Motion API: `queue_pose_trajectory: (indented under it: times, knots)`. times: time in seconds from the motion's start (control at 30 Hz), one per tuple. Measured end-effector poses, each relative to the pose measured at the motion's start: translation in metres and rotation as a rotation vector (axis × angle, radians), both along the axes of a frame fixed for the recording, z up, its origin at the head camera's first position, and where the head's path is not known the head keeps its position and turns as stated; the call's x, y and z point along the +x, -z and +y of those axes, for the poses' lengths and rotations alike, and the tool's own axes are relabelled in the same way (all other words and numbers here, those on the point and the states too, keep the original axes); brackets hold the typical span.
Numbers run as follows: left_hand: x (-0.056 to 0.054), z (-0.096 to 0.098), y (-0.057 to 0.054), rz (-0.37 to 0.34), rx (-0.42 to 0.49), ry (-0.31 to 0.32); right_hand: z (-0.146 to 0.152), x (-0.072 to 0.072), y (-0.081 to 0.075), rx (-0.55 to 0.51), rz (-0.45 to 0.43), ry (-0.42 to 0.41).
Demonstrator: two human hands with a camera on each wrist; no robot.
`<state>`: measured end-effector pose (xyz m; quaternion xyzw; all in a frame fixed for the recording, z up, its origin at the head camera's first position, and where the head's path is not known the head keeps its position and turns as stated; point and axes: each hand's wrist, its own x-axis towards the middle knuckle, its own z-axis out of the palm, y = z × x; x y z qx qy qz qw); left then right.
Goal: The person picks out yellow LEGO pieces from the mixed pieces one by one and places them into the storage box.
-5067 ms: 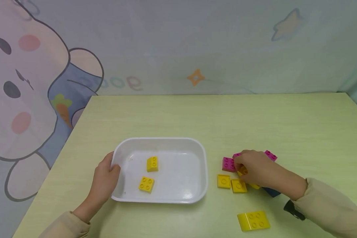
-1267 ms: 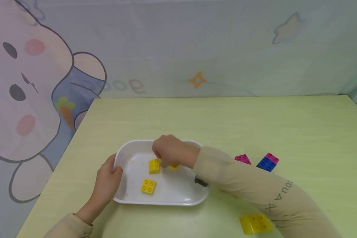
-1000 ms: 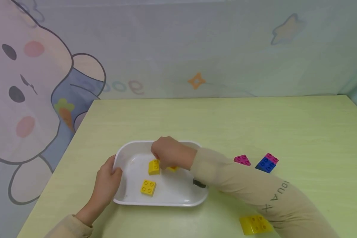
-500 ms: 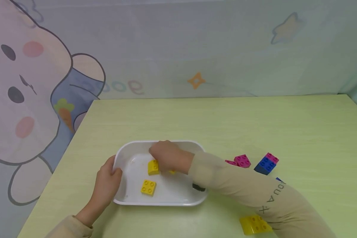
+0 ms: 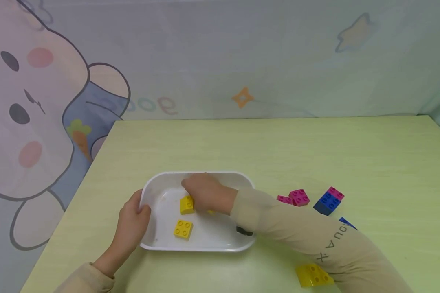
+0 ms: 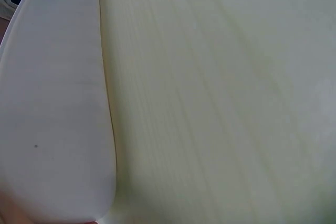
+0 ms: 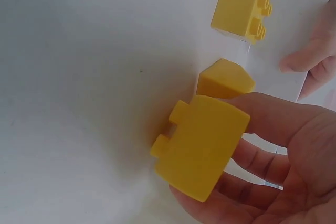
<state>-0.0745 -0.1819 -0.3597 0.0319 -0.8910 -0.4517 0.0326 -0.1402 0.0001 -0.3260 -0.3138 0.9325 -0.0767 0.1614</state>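
Observation:
My left hand (image 5: 132,221) grips the left rim of a white plastic tray (image 5: 220,246), thumb over the edge. My right hand (image 5: 209,193) is down inside the tray near its back wall. It pinches a yellow toy building brick with a curved side (image 7: 202,148), studs facing away from the palm. Only a sliver of that brick shows in the head view. Close beside it lies a yellow sloped brick (image 5: 186,205). A square yellow brick (image 5: 183,229) sits nearer the tray's front. The left wrist view shows mostly the tray's outer wall (image 6: 58,98).
Right of the tray on the pale table (image 5: 278,150) are magenta bricks (image 5: 299,197), a blue brick (image 5: 328,202) with magenta behind it, and another blue piece (image 5: 346,223). A longer yellow brick (image 5: 311,275) lies at the front. My right sleeve (image 5: 308,228) covers part of this area.
From the loose bricks on the right, my right hand has come into the tray with a yellow brick. Lately it has lowered and shifted slightly left; the sloped brick beside it has moved slightly left.

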Motion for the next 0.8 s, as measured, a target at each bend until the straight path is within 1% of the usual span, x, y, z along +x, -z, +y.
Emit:
queue_pose_trajectory:
  times: [0.5, 0.8]
  knots:
    - [-0.0005, 0.0007, -0.0009, 0.003, -0.007, 0.0, 0.0013, -0.001, -0.0013, 0.027, 0.023, 0.001]
    - [0.0002, 0.0, -0.0003, -0.013, 0.001, 0.003, 0.0014, -0.0005, -0.0037, 0.02, -0.011, 0.01]
